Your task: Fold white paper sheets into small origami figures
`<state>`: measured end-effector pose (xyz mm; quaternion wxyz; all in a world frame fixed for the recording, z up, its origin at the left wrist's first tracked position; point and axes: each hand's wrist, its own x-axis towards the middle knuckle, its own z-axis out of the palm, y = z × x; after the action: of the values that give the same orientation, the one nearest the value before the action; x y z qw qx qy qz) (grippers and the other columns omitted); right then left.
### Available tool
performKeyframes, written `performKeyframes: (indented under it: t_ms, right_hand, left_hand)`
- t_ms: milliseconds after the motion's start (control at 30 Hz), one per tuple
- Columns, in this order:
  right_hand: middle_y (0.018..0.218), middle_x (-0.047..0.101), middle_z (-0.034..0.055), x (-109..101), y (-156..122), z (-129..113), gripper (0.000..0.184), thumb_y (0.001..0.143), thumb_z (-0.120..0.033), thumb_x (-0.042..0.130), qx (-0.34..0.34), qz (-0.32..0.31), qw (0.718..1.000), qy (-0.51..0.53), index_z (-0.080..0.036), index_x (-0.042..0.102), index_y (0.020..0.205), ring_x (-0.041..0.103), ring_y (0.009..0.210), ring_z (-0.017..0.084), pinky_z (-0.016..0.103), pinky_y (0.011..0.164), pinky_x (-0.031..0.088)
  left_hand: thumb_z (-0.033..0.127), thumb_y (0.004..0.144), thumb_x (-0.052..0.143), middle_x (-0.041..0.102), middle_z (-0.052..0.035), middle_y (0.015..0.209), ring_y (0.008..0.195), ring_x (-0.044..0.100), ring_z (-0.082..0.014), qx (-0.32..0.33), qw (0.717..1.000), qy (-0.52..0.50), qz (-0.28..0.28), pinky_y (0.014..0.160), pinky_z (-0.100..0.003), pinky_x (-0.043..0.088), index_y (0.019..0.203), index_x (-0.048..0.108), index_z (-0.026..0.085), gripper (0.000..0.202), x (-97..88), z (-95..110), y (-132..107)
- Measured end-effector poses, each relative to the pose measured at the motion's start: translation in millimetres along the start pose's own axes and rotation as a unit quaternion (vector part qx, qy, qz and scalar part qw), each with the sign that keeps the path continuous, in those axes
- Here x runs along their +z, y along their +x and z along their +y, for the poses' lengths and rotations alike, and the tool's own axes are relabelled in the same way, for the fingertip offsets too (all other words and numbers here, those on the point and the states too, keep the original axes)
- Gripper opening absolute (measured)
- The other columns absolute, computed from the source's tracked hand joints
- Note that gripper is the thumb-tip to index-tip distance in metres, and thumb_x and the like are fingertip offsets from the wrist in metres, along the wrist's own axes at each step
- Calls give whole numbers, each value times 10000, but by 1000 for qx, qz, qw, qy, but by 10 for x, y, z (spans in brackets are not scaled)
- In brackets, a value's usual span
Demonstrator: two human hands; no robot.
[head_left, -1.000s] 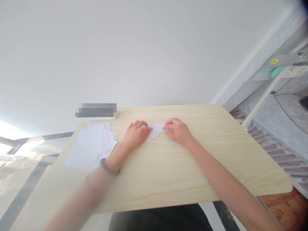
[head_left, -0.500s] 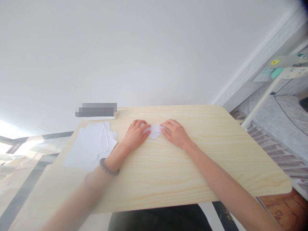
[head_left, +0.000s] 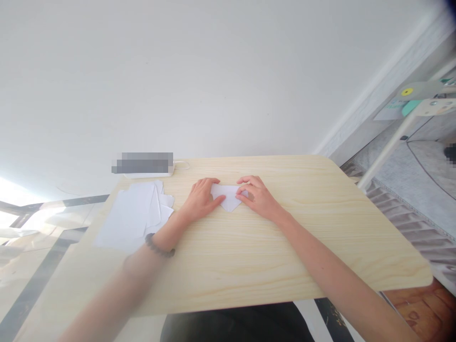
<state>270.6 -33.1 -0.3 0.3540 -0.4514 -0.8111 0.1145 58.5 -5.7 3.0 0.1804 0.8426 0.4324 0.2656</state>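
Note:
A small folded white paper (head_left: pixel 228 197) with a point toward me lies flat on the pale wooden table (head_left: pixel 270 256). My left hand (head_left: pixel 202 198) rests on its left edge, fingers curled and pressing the paper down. My right hand (head_left: pixel 258 195) holds its right edge, fingertips pinched on the fold. A dark bead bracelet (head_left: pixel 158 247) circles my left wrist.
A loose pile of white paper sheets (head_left: pixel 137 213) lies at the table's left. A white flat device (head_left: pixel 149 173) with a cord sits at the far edge by the wall. A white stand pole (head_left: pixel 392 147) and a grey rug are to the right.
The hands drew closer together over the paper; the right hand slid left, and the piece now looks shorter and more pointed than one second ago.

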Motion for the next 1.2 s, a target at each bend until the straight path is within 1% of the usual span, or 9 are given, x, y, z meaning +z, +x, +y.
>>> performKeyframes:
  t_ms: [100,200,433,600,700,800,900,1033,1200]
  right_hand:
    - [1066,510,60,-3,4,-23,88,791,-244,505,-3,32,999,19,-206,584,791,453,1047,192,357,874,406]
    - [1060,506,63,-6,8,-43,93,800,-235,484,-4,41,998,43,-200,570,811,487,1019,176,336,873,415]
    - [1044,534,55,1,9,-93,93,778,-264,512,23,39,993,105,-213,541,850,530,950,170,320,809,441]
    - [918,584,42,50,3,-84,536,737,-340,565,160,21,954,252,-240,328,1207,585,751,147,283,651,475]
    - [804,591,28,52,3,-63,339,740,-385,546,187,-27,944,269,-203,505,1023,571,694,141,254,596,457]
    - [720,582,13,33,7,-71,239,736,-403,540,182,-40,955,232,-178,581,808,531,637,125,239,571,419]
    - [685,570,3,18,13,-103,234,716,-399,560,175,-25,960,217,-174,592,771,498,614,114,234,567,396]
    - [723,583,13,21,20,-148,246,695,-397,581,181,-9,945,272,-169,591,789,506,651,121,235,589,404]
    - [688,572,10,18,12,-187,266,702,-416,568,190,-43,945,262,-157,600,757,483,600,108,218,529,372]
  left_hand:
    - [396,743,536,546,-72,1078,1005,495,-203,-37,994,-99,0,876,-347,370,1109,450,173,438,-26,9,7]
    - [410,735,545,605,-49,947,857,558,-171,-78,977,-196,-30,750,-282,426,1050,501,168,399,-57,53,2]
    - [446,697,574,636,-17,755,679,556,-142,-119,962,-244,-37,588,-223,408,817,601,142,328,-65,115,-8]
    - [447,699,572,627,-20,735,668,553,-142,-123,956,-265,-36,580,-222,408,798,595,132,332,-63,90,-12]
    - [450,688,583,635,-29,761,681,557,-147,-129,952,-273,-40,580,-223,411,805,603,130,342,-64,99,-21]
    - [452,675,598,629,-19,736,648,547,-135,-136,950,-277,-52,548,-211,396,813,613,136,345,-73,123,-31]
    - [451,670,602,609,-3,670,587,520,-113,-151,947,-277,-59,501,-195,367,781,620,140,331,-88,146,-32]
    - [449,669,601,617,-11,670,588,526,-115,-162,942,-292,-46,506,-196,379,763,631,132,332,-105,178,-24]
    - [463,670,589,624,-19,672,592,538,-127,-163,944,-284,-46,499,-203,384,766,638,129,350,-100,226,-38]
